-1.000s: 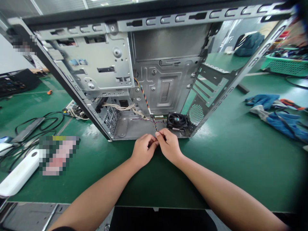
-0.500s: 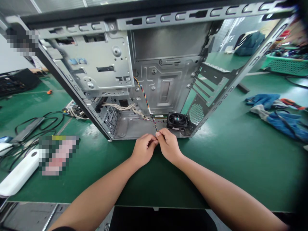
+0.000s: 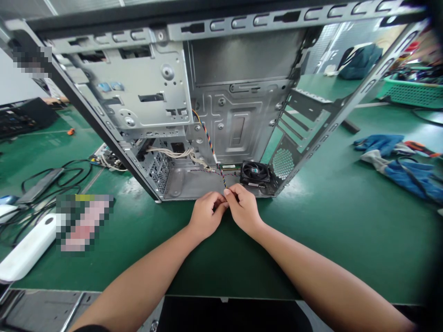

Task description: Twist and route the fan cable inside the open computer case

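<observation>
Hands practically unmoved; twisted cable enters right's pinch, lower end hidden.

Through the open side of the grey metal computer case, mid-frame, you have room for a hand; the thin multicoloured twisted cable at centre and the square black plastic fan right of centre stand in your way.
</observation>
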Demonstrator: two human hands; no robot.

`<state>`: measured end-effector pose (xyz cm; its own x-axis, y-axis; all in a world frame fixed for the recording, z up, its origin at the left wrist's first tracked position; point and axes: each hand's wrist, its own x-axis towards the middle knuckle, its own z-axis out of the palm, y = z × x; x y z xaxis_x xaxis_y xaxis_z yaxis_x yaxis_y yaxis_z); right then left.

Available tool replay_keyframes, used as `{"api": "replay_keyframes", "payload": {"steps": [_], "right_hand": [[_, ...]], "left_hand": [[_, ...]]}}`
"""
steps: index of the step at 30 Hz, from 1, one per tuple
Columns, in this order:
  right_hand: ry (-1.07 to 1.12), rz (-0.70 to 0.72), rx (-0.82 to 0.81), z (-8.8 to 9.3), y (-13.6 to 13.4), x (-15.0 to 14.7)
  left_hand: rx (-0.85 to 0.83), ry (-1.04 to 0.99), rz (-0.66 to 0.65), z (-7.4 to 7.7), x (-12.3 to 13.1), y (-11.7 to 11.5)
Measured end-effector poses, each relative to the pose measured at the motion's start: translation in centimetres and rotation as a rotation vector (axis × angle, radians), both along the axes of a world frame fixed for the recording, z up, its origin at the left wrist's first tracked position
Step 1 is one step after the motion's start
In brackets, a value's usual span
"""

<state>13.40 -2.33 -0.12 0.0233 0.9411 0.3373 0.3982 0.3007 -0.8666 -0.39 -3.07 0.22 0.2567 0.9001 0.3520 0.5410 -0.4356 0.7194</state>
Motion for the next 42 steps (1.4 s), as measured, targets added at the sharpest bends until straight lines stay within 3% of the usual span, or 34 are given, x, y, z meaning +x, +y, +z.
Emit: {"api": "replay_keyframes", "payload": {"steps": [42], "right_hand": [[-0.012,0.008,0.007,-0.23,0.06,-0.05]], "left_hand": [[0.030,0.060,-0.041,-0.30,-0.18,0.20]]}}
